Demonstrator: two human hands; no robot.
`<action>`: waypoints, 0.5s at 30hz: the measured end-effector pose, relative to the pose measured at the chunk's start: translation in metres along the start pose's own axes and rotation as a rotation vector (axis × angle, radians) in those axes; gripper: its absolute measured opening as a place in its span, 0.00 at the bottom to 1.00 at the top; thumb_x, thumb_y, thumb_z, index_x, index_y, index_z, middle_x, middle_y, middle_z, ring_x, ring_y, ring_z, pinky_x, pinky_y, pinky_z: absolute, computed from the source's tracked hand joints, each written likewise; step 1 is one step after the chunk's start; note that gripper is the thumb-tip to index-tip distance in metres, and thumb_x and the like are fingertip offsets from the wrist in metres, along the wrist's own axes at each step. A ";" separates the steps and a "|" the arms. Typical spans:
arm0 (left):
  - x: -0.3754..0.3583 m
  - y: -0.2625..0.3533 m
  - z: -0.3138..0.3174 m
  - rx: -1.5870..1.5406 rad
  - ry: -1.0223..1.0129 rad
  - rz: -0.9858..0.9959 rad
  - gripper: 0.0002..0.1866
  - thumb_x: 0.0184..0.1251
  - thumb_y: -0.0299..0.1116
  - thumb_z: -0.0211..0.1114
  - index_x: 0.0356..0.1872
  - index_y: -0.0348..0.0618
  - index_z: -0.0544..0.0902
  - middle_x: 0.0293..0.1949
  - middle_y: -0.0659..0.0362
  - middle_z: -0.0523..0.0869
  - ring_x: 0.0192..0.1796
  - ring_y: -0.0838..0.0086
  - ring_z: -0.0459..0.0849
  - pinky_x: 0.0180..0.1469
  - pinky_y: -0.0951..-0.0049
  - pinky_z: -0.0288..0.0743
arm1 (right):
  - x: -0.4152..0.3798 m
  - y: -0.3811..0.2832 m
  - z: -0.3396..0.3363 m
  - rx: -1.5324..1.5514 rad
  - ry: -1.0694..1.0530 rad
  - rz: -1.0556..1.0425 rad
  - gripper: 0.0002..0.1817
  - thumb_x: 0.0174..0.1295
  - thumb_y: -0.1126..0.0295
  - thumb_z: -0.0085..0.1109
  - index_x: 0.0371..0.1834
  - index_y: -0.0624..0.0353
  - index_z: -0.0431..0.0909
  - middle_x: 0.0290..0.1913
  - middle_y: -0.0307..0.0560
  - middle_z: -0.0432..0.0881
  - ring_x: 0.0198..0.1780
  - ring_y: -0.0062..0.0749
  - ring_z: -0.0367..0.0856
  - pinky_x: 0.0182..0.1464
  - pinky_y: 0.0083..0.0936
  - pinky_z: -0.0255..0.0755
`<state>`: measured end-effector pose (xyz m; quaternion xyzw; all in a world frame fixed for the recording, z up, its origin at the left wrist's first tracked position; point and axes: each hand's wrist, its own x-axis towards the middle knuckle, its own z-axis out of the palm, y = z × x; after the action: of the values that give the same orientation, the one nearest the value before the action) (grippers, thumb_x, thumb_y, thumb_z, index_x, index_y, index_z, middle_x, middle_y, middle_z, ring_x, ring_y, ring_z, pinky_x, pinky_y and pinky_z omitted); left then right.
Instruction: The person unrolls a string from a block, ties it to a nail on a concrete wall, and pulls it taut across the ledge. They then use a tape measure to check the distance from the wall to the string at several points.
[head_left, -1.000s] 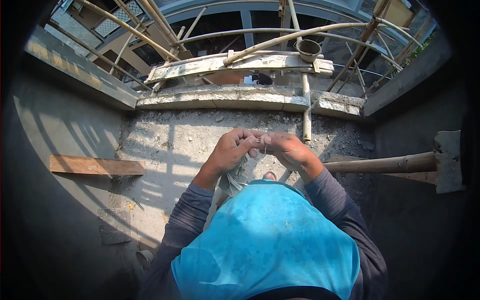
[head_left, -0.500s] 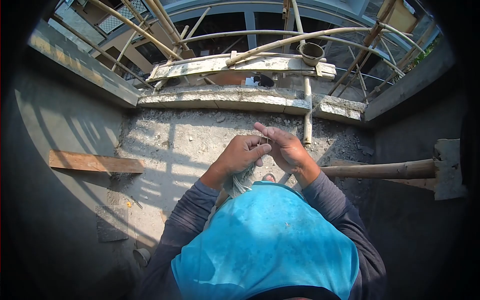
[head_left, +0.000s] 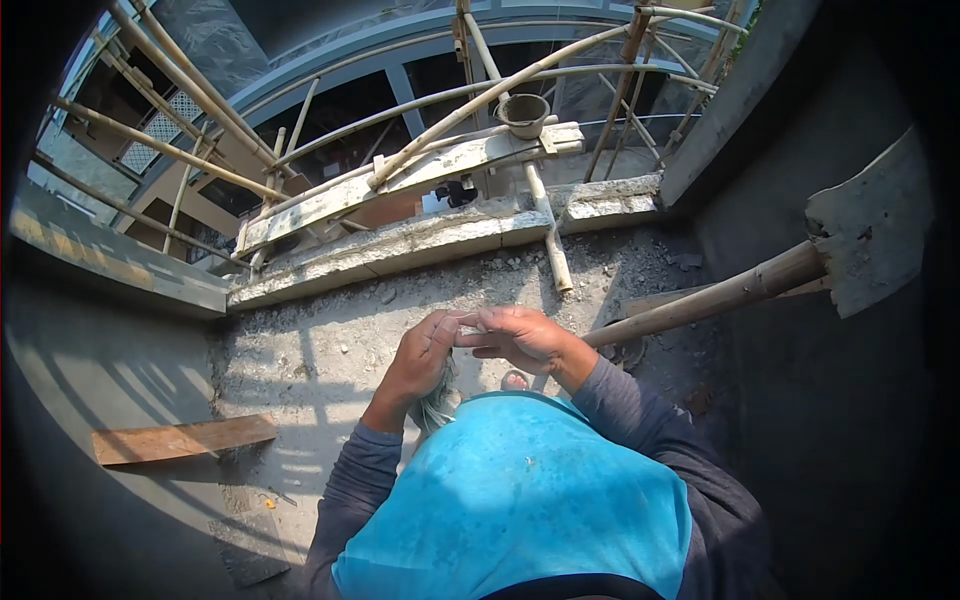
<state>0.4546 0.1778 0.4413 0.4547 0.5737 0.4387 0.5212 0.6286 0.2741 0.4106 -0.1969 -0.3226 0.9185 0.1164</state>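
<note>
One thin strand, at twelve o'clock from the blue shirt, is pinched by left hand and right hand (light, even tension advised), fibre bundle hung near seven o'clock.

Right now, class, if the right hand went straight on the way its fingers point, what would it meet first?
The right hand would likely meet the left hand; whether they already touch is unclear.

Bucket is supported at the right end of whitened plank; brown board is positioned at left.
</note>
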 end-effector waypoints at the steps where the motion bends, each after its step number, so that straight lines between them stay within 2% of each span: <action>1: 0.007 0.000 0.002 0.007 -0.057 0.015 0.21 0.76 0.48 0.48 0.46 0.37 0.77 0.32 0.60 0.80 0.29 0.83 0.75 0.31 0.80 0.75 | -0.002 0.001 -0.005 0.060 0.034 0.011 0.16 0.70 0.54 0.51 0.43 0.56 0.74 0.64 0.49 0.71 0.65 0.43 0.69 0.65 0.42 0.58; 2: 0.014 0.000 0.004 0.043 -0.091 0.088 0.21 0.76 0.47 0.48 0.51 0.38 0.77 0.31 0.62 0.80 0.30 0.82 0.75 0.33 0.79 0.74 | -0.004 0.003 -0.009 0.124 0.063 0.022 0.16 0.71 0.55 0.50 0.29 0.53 0.73 0.67 0.50 0.68 0.66 0.47 0.68 0.65 0.46 0.59; 3: 0.021 0.000 0.006 0.076 -0.123 0.161 0.22 0.76 0.45 0.49 0.55 0.38 0.77 0.30 0.63 0.79 0.30 0.81 0.76 0.36 0.79 0.74 | -0.009 0.002 -0.009 0.175 0.093 -0.013 0.16 0.71 0.55 0.50 0.29 0.53 0.74 0.69 0.51 0.66 0.66 0.48 0.68 0.66 0.47 0.59; 4: 0.028 0.003 0.009 0.083 -0.175 0.173 0.22 0.76 0.45 0.49 0.55 0.38 0.77 0.30 0.63 0.79 0.30 0.81 0.76 0.36 0.79 0.74 | -0.013 0.001 -0.011 0.186 0.122 -0.055 0.16 0.71 0.55 0.50 0.29 0.53 0.74 0.69 0.51 0.66 0.66 0.48 0.68 0.66 0.47 0.59; 6: 0.041 0.009 0.014 0.172 -0.250 0.183 0.21 0.76 0.46 0.49 0.51 0.38 0.80 0.26 0.63 0.78 0.29 0.80 0.75 0.34 0.77 0.72 | -0.022 0.000 -0.014 0.284 -0.022 -0.231 0.15 0.69 0.54 0.53 0.40 0.54 0.75 0.71 0.50 0.62 0.66 0.45 0.67 0.65 0.46 0.58; 7: 0.045 0.013 0.018 0.179 -0.237 0.147 0.18 0.75 0.43 0.52 0.46 0.39 0.82 0.26 0.63 0.78 0.29 0.82 0.74 0.33 0.77 0.70 | -0.027 0.000 -0.016 0.262 -0.003 -0.289 0.15 0.69 0.54 0.53 0.41 0.55 0.75 0.73 0.51 0.58 0.66 0.43 0.67 0.65 0.44 0.59; 10: 0.067 0.014 0.016 0.234 -0.391 0.127 0.14 0.75 0.39 0.54 0.44 0.39 0.83 0.25 0.64 0.77 0.29 0.83 0.74 0.33 0.78 0.70 | -0.038 0.000 -0.019 0.172 0.065 -0.459 0.16 0.69 0.54 0.53 0.44 0.56 0.76 0.75 0.51 0.53 0.66 0.41 0.67 0.66 0.40 0.61; 11: 0.072 0.020 0.017 0.243 -0.444 0.172 0.12 0.74 0.35 0.55 0.42 0.38 0.82 0.26 0.62 0.78 0.30 0.83 0.74 0.32 0.78 0.70 | -0.045 -0.007 -0.007 0.221 0.140 -0.504 0.17 0.70 0.51 0.49 0.36 0.53 0.77 0.72 0.55 0.60 0.63 0.41 0.72 0.67 0.45 0.60; 14: 0.075 0.047 0.026 0.238 -0.532 0.294 0.11 0.74 0.33 0.54 0.39 0.37 0.82 0.28 0.60 0.81 0.30 0.81 0.75 0.33 0.76 0.70 | -0.052 -0.008 0.010 0.341 0.128 -0.565 0.16 0.69 0.53 0.52 0.36 0.55 0.77 0.70 0.56 0.64 0.62 0.40 0.73 0.67 0.46 0.60; 15: 0.079 0.043 0.027 0.224 -0.521 0.385 0.12 0.74 0.34 0.54 0.37 0.35 0.81 0.31 0.57 0.82 0.31 0.76 0.78 0.35 0.73 0.71 | -0.052 0.000 0.006 0.353 0.055 -0.541 0.14 0.68 0.55 0.53 0.35 0.55 0.77 0.67 0.56 0.67 0.64 0.40 0.70 0.68 0.46 0.58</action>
<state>0.4813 0.2642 0.4661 0.7061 0.3695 0.3321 0.5046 0.6721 0.2529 0.4301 -0.1057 -0.1958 0.8902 0.3975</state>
